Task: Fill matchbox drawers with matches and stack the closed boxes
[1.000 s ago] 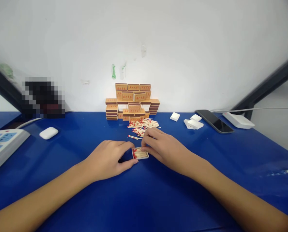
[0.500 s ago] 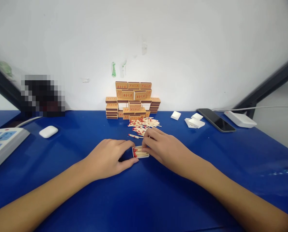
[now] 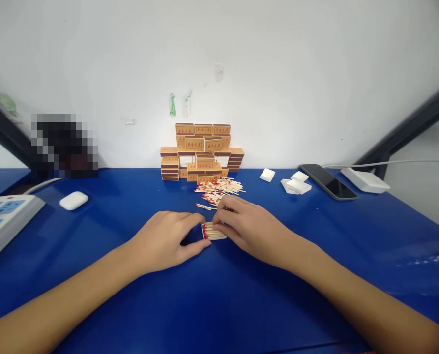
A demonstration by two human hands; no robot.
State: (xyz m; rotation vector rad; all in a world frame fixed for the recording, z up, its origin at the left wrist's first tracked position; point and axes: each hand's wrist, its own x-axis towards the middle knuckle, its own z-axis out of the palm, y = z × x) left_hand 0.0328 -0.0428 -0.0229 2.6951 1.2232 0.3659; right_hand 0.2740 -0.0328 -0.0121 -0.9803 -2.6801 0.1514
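Observation:
A small white matchbox tray (image 3: 219,238) lies on the blue table, filled with red-tipped matches (image 3: 212,231). My left hand (image 3: 171,238) grips the tray's left end, thumb at the near side and index finger at the far side. Over the tray's right part, my right hand (image 3: 243,221) has its fingers pinched together at the matches; its fingertips are partly hidden. Just beyond the tray is a loose heap of matches (image 3: 224,187), with a few lying apart at its near left (image 3: 204,206).
Matchboxes (image 3: 203,147) are stacked against the white wall. Folded white paper pieces (image 3: 296,184), a phone (image 3: 330,182) and a white box (image 3: 365,180) lie to the right. On the left are a white earphone case (image 3: 73,200) and a power strip (image 3: 16,216).
My right hand has shifted slightly left over the tray, with its fingertips further across the matches. My left hand keeps its grip on the tray.

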